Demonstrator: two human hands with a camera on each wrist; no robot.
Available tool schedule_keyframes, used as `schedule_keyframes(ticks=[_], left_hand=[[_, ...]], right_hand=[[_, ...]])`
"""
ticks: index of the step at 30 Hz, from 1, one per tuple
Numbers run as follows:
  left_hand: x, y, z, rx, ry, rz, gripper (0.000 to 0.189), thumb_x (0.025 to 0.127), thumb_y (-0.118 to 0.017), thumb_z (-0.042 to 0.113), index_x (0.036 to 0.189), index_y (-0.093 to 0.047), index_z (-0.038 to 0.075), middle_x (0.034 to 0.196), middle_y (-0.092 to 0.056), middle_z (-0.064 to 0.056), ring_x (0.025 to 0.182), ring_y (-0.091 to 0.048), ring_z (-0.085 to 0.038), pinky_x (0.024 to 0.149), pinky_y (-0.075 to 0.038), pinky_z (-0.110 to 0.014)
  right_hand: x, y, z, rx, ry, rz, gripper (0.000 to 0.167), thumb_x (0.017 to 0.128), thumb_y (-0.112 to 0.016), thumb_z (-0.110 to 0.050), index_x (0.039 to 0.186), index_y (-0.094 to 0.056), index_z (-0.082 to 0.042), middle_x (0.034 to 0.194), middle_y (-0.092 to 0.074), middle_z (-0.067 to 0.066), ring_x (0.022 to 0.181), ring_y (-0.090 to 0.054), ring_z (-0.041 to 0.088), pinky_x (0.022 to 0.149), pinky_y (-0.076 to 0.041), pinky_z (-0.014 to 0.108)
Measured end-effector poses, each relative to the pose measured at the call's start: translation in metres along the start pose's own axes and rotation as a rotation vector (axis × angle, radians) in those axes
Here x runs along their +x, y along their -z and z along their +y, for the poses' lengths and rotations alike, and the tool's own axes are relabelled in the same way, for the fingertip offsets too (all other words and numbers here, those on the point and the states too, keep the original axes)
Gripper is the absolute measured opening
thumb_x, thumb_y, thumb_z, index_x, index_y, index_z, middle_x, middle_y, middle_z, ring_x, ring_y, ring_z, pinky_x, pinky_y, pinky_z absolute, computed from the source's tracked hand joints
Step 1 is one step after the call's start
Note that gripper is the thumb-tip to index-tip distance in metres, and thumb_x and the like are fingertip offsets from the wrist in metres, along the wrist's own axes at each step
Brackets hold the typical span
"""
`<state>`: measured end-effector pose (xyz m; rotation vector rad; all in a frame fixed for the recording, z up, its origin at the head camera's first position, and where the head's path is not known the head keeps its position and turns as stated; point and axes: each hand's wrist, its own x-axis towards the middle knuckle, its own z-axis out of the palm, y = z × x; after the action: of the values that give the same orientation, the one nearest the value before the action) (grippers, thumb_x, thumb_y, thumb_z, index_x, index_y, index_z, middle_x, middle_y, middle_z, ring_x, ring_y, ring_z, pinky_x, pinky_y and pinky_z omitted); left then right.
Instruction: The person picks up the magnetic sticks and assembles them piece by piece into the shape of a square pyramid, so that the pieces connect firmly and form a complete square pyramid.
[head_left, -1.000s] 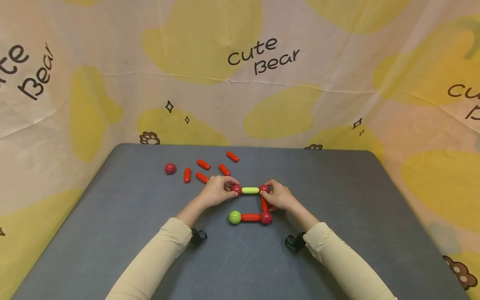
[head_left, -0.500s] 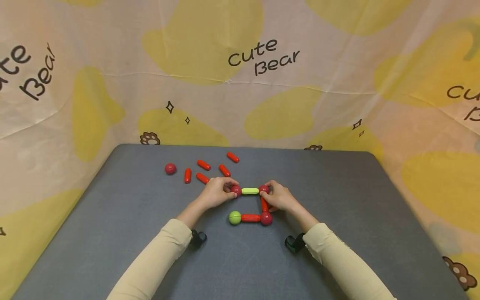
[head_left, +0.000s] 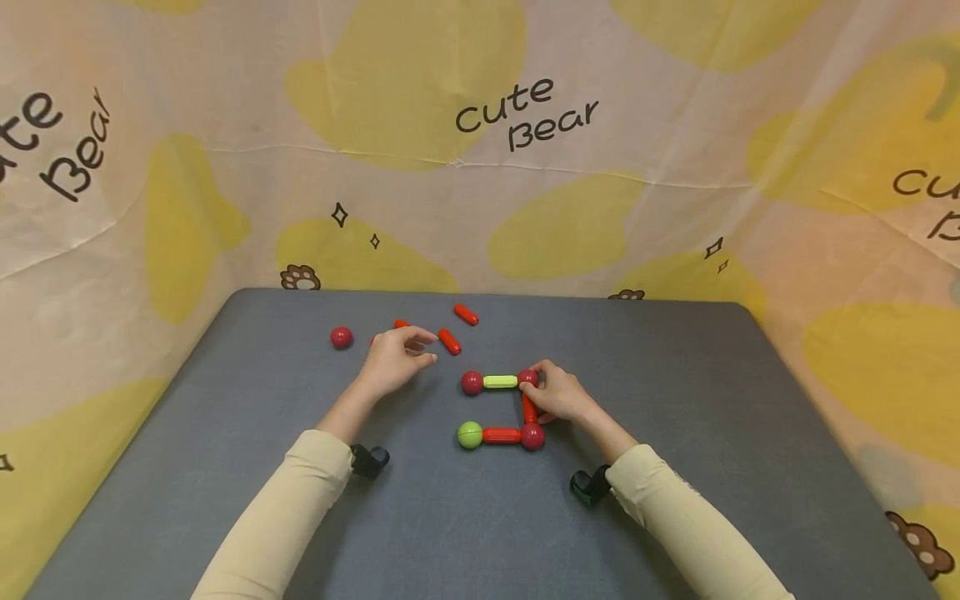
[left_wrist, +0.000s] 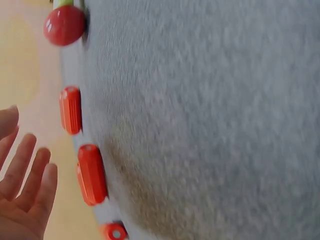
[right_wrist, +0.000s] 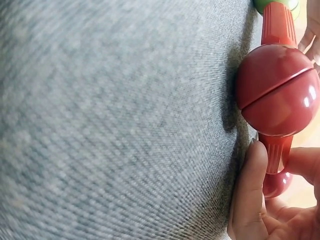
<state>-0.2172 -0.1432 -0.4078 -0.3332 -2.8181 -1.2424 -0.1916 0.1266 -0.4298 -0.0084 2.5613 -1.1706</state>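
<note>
The left hand (head_left: 393, 360) blocks most of the red sticks (head_left: 402, 323) just right of the loose red ball (head_left: 341, 337), so no clue how many. Well right of that ball, the right hand (head_left: 562, 395) partly hides the corner ball (head_left: 527, 376); right wrist cam crops the green ball (right_wrist: 258, 5).

Gray tabletop (head_left: 675, 467): matte, fine texture, rounded far corners. Near the middle sits a U-shaped chain, open side left. Far leg: far-left red ball (head_left: 472, 382), lime rod (head_left: 500, 382), far-right red ball (head_left: 528, 377). Right side: red link (head_left: 529, 408) to near-right red ball (head_left: 532, 437). Near leg: ribbed red link (head_left: 502, 436), ends in green ball (head_left: 470, 435). Loose red ball (head_left: 341, 337) far left. Loose red rods between it and the chain: farthest rod (head_left: 466, 314) and next rod (head_left: 449, 342) fully visible, others partly hidden from the head view.
</note>
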Motion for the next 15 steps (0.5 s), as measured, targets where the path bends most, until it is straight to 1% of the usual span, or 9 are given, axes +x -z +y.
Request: schedule_keyframes(ticks=[3,7,9,12,15], left_hand=[[0.000,0.005,-0.006,0.000,0.016,0.043,0.030,0.079,-0.071,0.012,0.108,-0.066,0.006,0.109,-0.065,-0.013,0.093,-0.065,-0.028,0.078,-0.051,-0.040],[0.000,0.006,-0.012,0.029,0.056,0.067,0.031,0.079,-0.071,0.013,0.109,-0.066,0.006,0.112,-0.063,-0.013,0.086,-0.066,-0.025,0.075,-0.050,-0.038],[0.000,0.006,-0.014,0.061,0.078,0.066,0.033,0.078,-0.071,0.014,0.110,-0.066,0.007,0.112,-0.062,-0.013,0.086,-0.064,-0.025,0.075,-0.047,-0.037],[0.000,0.005,-0.016,0.099,0.097,0.057,0.035,0.077,-0.071,0.015,0.111,-0.066,0.008,0.112,-0.061,-0.016,0.088,-0.060,-0.028,0.076,-0.044,-0.038],[0.000,0.004,-0.017,0.132,0.097,0.040,0.036,0.077,-0.071,0.015,0.111,-0.065,0.007,0.111,-0.061,-0.017,0.091,-0.056,-0.031,0.078,-0.043,-0.039]], right_hand=[[0.000,0.000,0.000,-0.003,0.000,-0.001,0.038,0.088,-0.059,-0.021,0.119,-0.048,-0.002,0.073,-0.052,0.007,0.045,-0.056,0.013,0.047,-0.051,0.028],[0.000,0.000,0.000,-0.009,-0.002,0.001,0.039,0.088,-0.059,-0.021,0.120,-0.048,-0.002,0.073,-0.052,0.007,0.045,-0.056,0.013,0.047,-0.051,0.028],[0.000,0.000,0.000,-0.011,-0.004,0.003,0.039,0.088,-0.060,-0.021,0.120,-0.048,-0.002,0.073,-0.052,0.007,0.045,-0.056,0.013,0.047,-0.051,0.028],[0.000,0.000,0.000,-0.014,-0.006,0.004,0.039,0.088,-0.060,-0.022,0.120,-0.048,-0.002,0.074,-0.051,0.007,0.045,-0.055,0.012,0.047,-0.051,0.027],[0.000,0.000,0.000,-0.011,-0.011,0.003,0.039,0.088,-0.059,-0.022,0.120,-0.048,-0.002,0.074,-0.051,0.007,0.045,-0.055,0.013,0.047,-0.051,0.028]])
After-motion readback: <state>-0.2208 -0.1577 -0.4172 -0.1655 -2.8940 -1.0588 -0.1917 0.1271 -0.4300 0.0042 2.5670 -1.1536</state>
